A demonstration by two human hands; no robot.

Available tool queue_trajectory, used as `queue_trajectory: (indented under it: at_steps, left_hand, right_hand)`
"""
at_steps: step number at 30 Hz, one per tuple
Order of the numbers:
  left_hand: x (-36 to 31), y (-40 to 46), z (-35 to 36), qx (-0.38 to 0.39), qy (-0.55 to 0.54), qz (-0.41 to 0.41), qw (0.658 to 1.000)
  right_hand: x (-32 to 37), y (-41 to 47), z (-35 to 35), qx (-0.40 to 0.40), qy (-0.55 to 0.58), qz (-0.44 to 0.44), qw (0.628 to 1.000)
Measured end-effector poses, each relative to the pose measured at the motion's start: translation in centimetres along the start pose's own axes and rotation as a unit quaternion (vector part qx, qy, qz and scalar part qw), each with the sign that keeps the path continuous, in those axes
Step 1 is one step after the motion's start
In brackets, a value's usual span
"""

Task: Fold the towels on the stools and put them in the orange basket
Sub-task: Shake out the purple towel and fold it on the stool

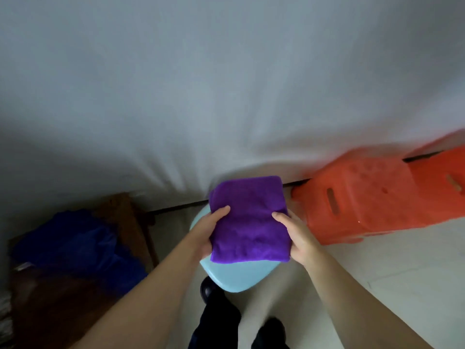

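Two hands hold the folded purple towel [247, 220] above the pale blue stool [241, 275]: left hand [210, 229] and right hand [293, 235] pinch its sides, thumbs on top. Orange basket [357, 197] lies tipped near the right, contents unseen. Blue towel [75, 250] rests on a brown stool [120, 210] left.

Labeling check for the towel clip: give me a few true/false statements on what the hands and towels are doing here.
1. Both hands hold the folded purple towel. True: left hand and right hand grip its sides.
2. The purple towel lies in the orange basket. False: it is over the light blue stool.
3. A blue towel lies unfolded at left. True.
4. The blue towel rests on the light blue stool. False: it lies on a brown wooden stool.
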State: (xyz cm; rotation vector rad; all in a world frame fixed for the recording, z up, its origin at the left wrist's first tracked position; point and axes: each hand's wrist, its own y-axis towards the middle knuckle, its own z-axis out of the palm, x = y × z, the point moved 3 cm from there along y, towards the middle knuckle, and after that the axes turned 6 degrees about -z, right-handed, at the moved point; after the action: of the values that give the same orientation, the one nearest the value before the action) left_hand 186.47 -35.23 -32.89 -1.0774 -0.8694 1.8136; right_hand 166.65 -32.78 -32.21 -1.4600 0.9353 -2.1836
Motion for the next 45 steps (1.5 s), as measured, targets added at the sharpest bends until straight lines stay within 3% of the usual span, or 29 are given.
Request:
queue_trajectory:
  at_steps: [4, 10, 18, 26, 36, 45]
  left_hand:
    - [-2.1, -3.6, 7.1, 0.078, 0.077, -0.011, 0.994]
    - [0.0, -7.3, 16.7, 0.173, 0.169, 0.031, 0.970]
    - [13.6, -12.6, 31.7, 0.234, 0.249, 0.036, 0.939]
    - [26.0, -16.5, 48.6, 0.303, 0.331, 0.033, 0.893]
    - [35.2, -12.3, 65.0, 0.365, 0.416, -0.007, 0.833]
    - [39.8, -6.5, 86.0, 0.404, 0.505, -0.016, 0.763]
  right_hand:
    - [5.3, -4.9, -2.9, 0.016, 0.074, -0.072, 0.995]
    - [9.5, -12.7, -11.3, 0.006, 0.081, -0.144, 0.986]
    - [8.9, -26.8, -28.0, -0.044, 0.129, -0.255, 0.957]
    - [9.1, -39.5, -44.3, -0.153, 0.172, -0.323, 0.918]
    - [10.0, -44.2, -59.7, -0.253, 0.224, -0.359, 0.870]
    - [17.9, -44.3, -74.6, -0.340, 0.273, -0.399, 0.806]
